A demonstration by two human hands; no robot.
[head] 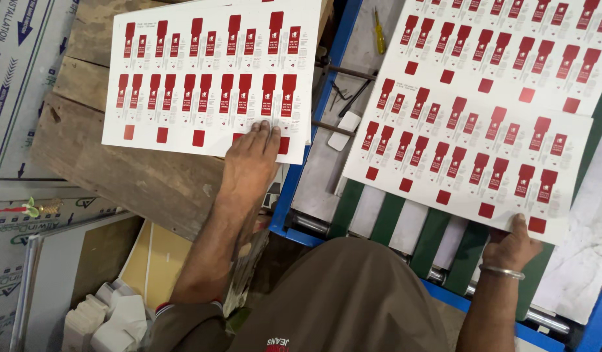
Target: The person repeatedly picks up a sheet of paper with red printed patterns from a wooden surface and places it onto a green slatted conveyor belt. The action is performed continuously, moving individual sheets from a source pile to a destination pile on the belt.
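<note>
Left hand [250, 161] lies flat, fingers [265, 132] spread apart, pressing the near edge of a printed sheet stack [210, 72] on the wooden desk [118, 169]. Right hand [513, 244] has its fingers clamped on the near edge of another printed sheet [470, 143], which lies over green belts [386, 218] beyond the fingers.

shirt: brown, short sleeves | right wrist: silver bangle [502, 271] | arms bare
</note>
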